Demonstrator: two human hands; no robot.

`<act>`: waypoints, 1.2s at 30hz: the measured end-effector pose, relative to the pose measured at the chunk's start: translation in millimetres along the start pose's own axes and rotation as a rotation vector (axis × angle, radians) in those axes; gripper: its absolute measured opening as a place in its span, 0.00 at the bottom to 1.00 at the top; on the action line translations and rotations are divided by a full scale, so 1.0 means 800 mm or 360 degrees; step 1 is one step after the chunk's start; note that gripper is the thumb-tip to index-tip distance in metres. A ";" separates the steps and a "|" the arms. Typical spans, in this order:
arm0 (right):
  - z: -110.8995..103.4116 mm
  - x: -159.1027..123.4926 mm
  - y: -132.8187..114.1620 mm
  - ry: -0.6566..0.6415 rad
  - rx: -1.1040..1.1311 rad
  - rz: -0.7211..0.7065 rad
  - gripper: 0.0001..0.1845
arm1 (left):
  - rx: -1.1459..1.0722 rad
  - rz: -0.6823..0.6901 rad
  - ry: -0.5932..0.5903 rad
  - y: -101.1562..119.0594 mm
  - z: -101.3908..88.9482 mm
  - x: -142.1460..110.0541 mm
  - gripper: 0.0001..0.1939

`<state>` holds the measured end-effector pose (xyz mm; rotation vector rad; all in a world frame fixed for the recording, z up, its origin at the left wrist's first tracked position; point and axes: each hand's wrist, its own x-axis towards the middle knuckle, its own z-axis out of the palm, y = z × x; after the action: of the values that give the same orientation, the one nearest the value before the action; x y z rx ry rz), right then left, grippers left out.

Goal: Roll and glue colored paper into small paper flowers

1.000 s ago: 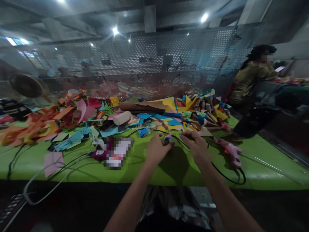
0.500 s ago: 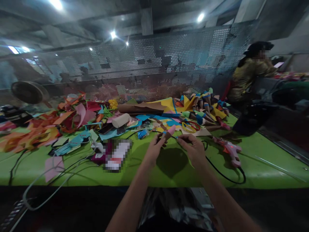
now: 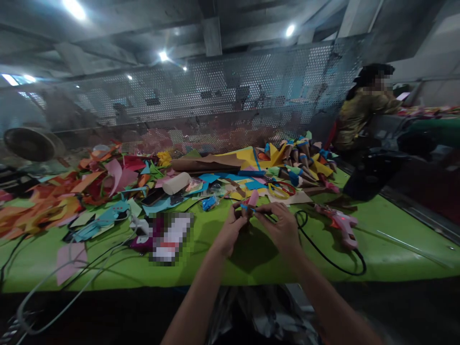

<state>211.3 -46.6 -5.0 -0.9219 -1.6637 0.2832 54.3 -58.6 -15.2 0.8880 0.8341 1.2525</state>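
Observation:
My left hand (image 3: 232, 229) is closed round a small brown paper piece with a pink tip (image 3: 253, 197). A blue band (image 3: 245, 207) shows on the piece, near the fingers. Beside it, my right hand (image 3: 278, 220) pinches a thin blue strip (image 3: 253, 210) against the piece; much of the strip is hidden by fingers. Both hands are just above the green table (image 3: 212, 268). To the right of my hands lies a pink glue gun (image 3: 343, 225) with a red light and a black cord. Scissors (image 3: 282, 189) with yellow and red handles lie beyond my right hand.
Brown paper cones with blue bands (image 3: 300, 155) are heaped at the back right. Orange paper pieces (image 3: 46, 206) cover the left. A pixelated phone-like object (image 3: 172, 239), a white cable (image 3: 46, 261) and a paper roll (image 3: 177, 183) lie left. A person (image 3: 366, 112) sits beyond, right.
My right hand has moved left to meet the piece in my left hand, bringing the blue strip against it. The camera view has shifted slightly.

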 end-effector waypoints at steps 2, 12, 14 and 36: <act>0.001 0.000 -0.001 -0.0004 -0.0065 -0.0069 0.01 | 0.0039 0.0014 -0.0003 -0.002 0.001 -0.001 0.25; 0.000 -0.004 -0.009 -0.0043 -0.0622 -0.0343 0.02 | 0.0167 0.0052 0.0012 -0.008 0.000 -0.001 0.22; 0.000 -0.005 -0.012 -0.0063 -0.0692 -0.0366 0.02 | 0.0283 0.0105 0.0017 -0.009 0.000 0.000 0.24; 0.003 -0.003 -0.006 -0.0106 -0.0417 -0.0289 0.01 | 0.0176 0.0048 0.0200 -0.006 0.013 -0.004 0.21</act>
<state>207.2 -51.0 -4.3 -0.9534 -1.8622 -0.0291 65.4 -63.6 -15.1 0.9201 1.0010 1.3088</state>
